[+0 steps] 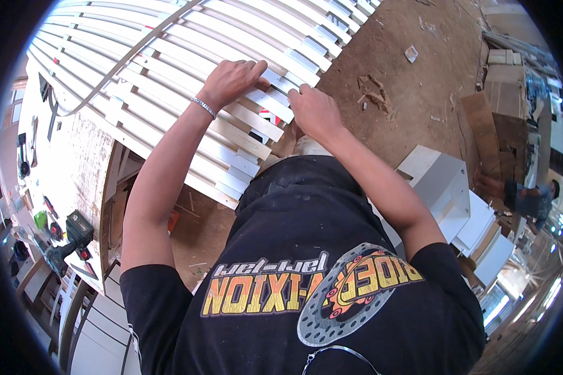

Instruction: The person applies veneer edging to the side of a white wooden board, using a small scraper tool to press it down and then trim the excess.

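Long white slats [187, 119] lie side by side in a wide row on a bench, with narrow gaps between them. My left hand [233, 82] rests over the slats close to their right ends, its fingers curled down on one. At the end of a white slat [280, 81], my right hand [317, 111] has its fingers closed round the tip. Short pale, dark and red-marked pieces [268, 117] show in the gaps near the slat ends. The undersides of both hands' fingers are partly hidden.
A long thin strip [134, 53] crosses the slats. A cordless drill [75, 234] lies among tools on the left. White panels [441, 187] and cardboard boxes [503, 94] stand at the right. Another person [530, 199] is at the far right. Scraps [411, 54] litter the dirt floor.
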The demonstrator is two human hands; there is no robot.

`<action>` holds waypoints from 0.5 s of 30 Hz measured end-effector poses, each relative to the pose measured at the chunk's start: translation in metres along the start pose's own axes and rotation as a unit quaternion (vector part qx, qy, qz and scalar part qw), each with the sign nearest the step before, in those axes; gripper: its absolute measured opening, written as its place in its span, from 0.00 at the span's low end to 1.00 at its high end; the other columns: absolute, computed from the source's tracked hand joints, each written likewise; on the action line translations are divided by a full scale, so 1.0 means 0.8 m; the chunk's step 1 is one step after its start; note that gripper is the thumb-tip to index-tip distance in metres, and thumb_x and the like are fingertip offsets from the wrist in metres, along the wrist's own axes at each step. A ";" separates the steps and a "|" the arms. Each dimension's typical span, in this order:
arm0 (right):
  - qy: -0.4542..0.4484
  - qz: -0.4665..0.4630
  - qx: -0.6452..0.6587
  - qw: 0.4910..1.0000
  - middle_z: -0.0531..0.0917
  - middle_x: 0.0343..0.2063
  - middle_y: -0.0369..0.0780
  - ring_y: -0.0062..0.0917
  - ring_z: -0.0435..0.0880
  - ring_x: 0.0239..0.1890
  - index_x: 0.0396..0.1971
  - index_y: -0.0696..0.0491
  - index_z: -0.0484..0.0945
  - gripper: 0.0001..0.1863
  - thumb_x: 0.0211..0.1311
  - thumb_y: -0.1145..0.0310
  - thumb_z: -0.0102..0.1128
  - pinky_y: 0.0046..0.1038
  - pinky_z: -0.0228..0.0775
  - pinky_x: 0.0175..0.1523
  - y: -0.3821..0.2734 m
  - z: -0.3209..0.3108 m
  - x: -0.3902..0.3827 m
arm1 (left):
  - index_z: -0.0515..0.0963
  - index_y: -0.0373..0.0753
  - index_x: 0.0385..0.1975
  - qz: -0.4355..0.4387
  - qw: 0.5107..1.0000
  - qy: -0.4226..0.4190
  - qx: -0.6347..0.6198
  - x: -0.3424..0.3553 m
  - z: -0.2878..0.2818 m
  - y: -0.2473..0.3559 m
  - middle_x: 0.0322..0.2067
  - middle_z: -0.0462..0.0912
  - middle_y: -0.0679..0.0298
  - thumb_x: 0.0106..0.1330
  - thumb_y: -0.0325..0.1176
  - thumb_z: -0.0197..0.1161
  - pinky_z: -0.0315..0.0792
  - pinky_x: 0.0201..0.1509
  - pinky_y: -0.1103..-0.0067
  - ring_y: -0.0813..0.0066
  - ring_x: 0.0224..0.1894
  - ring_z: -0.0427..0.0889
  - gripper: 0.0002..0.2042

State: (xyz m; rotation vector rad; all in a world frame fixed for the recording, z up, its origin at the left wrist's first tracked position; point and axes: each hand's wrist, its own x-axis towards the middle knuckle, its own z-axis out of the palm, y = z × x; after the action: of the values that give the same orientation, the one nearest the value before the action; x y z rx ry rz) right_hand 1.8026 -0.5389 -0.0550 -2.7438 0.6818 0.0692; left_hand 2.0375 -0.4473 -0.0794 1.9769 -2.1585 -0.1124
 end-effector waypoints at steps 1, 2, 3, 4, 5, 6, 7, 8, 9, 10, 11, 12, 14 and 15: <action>-0.008 0.002 -0.005 1.000 0.84 0.35 0.48 0.46 0.88 0.41 0.35 0.55 0.80 0.08 0.70 0.67 0.58 0.50 0.81 0.44 0.000 0.000 0.003 | 0.71 0.41 0.37 -0.002 1.000 0.000 -0.006 0.001 -0.001 -0.001 0.25 0.85 0.59 0.71 0.51 0.66 0.79 0.32 0.66 0.56 0.32 0.88 0.19; -0.022 0.002 -0.006 1.000 0.84 0.36 0.49 0.47 0.88 0.41 0.35 0.55 0.80 0.09 0.70 0.66 0.59 0.50 0.81 0.44 0.000 -0.001 0.004 | 0.71 0.41 0.37 -0.015 1.000 -0.022 -0.006 0.002 -0.003 -0.002 0.26 0.85 0.58 0.71 0.51 0.66 0.78 0.32 0.65 0.55 0.32 0.87 0.19; -0.036 0.002 -0.008 0.999 0.84 0.36 0.50 0.47 0.88 0.40 0.36 0.55 0.81 0.09 0.71 0.65 0.59 0.49 0.81 0.44 0.001 -0.004 0.005 | 0.71 0.41 0.37 -0.027 0.999 -0.044 -0.005 0.006 -0.007 -0.003 0.26 0.85 0.58 0.71 0.52 0.66 0.78 0.32 0.64 0.54 0.32 0.87 0.19; -0.050 0.003 -0.009 0.999 0.84 0.37 0.50 0.48 0.88 0.40 0.36 0.55 0.81 0.10 0.72 0.64 0.59 0.49 0.81 0.44 0.002 -0.006 0.006 | 0.71 0.41 0.37 -0.040 0.997 -0.065 -0.005 0.010 -0.011 -0.004 0.26 0.84 0.57 0.70 0.52 0.66 0.78 0.33 0.62 0.53 0.32 0.87 0.20; -0.064 0.003 -0.006 0.998 0.85 0.37 0.50 0.48 0.88 0.41 0.37 0.55 0.81 0.10 0.72 0.63 0.59 0.49 0.81 0.44 0.003 -0.006 0.007 | 0.72 0.40 0.36 -0.065 0.995 -0.073 -0.022 0.010 -0.015 -0.001 0.26 0.84 0.56 0.70 0.52 0.66 0.78 0.33 0.62 0.52 0.32 0.86 0.20; -0.077 0.005 -0.002 0.997 0.85 0.38 0.50 0.48 0.88 0.42 0.37 0.55 0.81 0.11 0.73 0.62 0.59 0.49 0.81 0.45 0.005 -0.007 0.009 | 0.72 0.40 0.35 -0.088 0.992 -0.081 -0.039 0.010 -0.025 0.006 0.27 0.84 0.55 0.70 0.52 0.66 0.77 0.33 0.61 0.50 0.33 0.86 0.20; -0.088 0.010 0.001 0.996 0.85 0.38 0.50 0.48 0.88 0.43 0.38 0.55 0.81 0.12 0.73 0.61 0.59 0.49 0.81 0.45 0.007 -0.009 0.010 | 0.73 0.39 0.35 -0.107 0.989 -0.089 -0.056 0.009 -0.031 0.013 0.27 0.84 0.54 0.70 0.52 0.67 0.77 0.34 0.60 0.49 0.33 0.86 0.20; -0.074 0.014 0.021 0.997 0.85 0.38 0.49 0.47 0.88 0.43 0.38 0.55 0.81 0.12 0.74 0.61 0.59 0.49 0.81 0.45 0.009 -0.011 0.008 | 0.79 0.39 0.34 -0.142 0.983 -0.077 -0.089 0.004 -0.028 0.021 0.30 0.85 0.54 0.71 0.48 0.67 0.78 0.41 0.60 0.51 0.38 0.86 0.17; -0.058 0.016 0.042 0.997 0.84 0.37 0.49 0.47 0.88 0.43 0.39 0.55 0.80 0.12 0.74 0.61 0.59 0.49 0.81 0.45 0.009 -0.014 0.002 | 0.83 0.38 0.34 -0.126 0.984 -0.037 -0.117 -0.009 -0.019 0.027 0.32 0.86 0.55 0.71 0.47 0.67 0.78 0.46 0.61 0.52 0.42 0.86 0.16; -0.045 0.019 0.063 0.997 0.84 0.37 0.48 0.47 0.87 0.43 0.39 0.55 0.80 0.12 0.74 0.61 0.59 0.49 0.80 0.45 0.009 -0.015 -0.003 | 0.86 0.38 0.35 -0.111 0.983 0.001 -0.147 -0.020 -0.018 0.036 0.35 0.87 0.56 0.71 0.45 0.67 0.77 0.51 0.61 0.53 0.45 0.85 0.15; -0.024 0.011 0.067 0.997 0.83 0.36 0.47 0.46 0.87 0.43 0.39 0.54 0.80 0.11 0.73 0.61 0.60 0.48 0.80 0.45 0.012 -0.014 -0.006 | 0.89 0.39 0.38 -0.137 0.974 0.026 -0.178 -0.030 -0.015 0.051 0.40 0.89 0.58 0.71 0.42 0.68 0.73 0.61 0.61 0.55 0.51 0.82 0.13; -0.006 0.002 0.071 0.997 0.83 0.35 0.46 0.46 0.87 0.43 0.39 0.54 0.80 0.10 0.73 0.62 0.60 0.48 0.80 0.45 0.013 -0.011 -0.013 | 0.90 0.39 0.39 -0.153 0.971 0.048 -0.177 -0.034 -0.013 0.066 0.41 0.89 0.59 0.71 0.42 0.68 0.72 0.62 0.61 0.55 0.52 0.82 0.12; 0.008 -0.014 0.064 0.998 0.82 0.35 0.46 0.44 0.87 0.43 0.39 0.54 0.80 0.08 0.71 0.64 0.60 0.47 0.81 0.44 0.015 -0.009 -0.018 | 0.90 0.39 0.40 -0.187 0.962 0.096 -0.175 -0.035 -0.004 0.087 0.43 0.89 0.59 0.70 0.40 0.68 0.69 0.65 0.61 0.55 0.53 0.81 0.11; 0.005 -0.018 0.053 0.998 0.83 0.36 0.46 0.44 0.87 0.44 0.39 0.54 0.80 0.07 0.70 0.67 0.59 0.46 0.83 0.44 0.016 -0.009 -0.018 | 0.90 0.39 0.40 -0.214 0.951 0.100 -0.199 -0.034 0.001 0.089 0.43 0.88 0.60 0.69 0.39 0.68 0.66 0.67 0.61 0.56 0.55 0.80 0.11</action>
State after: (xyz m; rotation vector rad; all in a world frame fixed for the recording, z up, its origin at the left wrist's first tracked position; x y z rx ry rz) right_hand 1.7837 -0.5451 -0.0500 -2.6545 0.6199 0.0119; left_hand 1.9699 -0.4137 -0.0687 2.0662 -1.4211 -0.3659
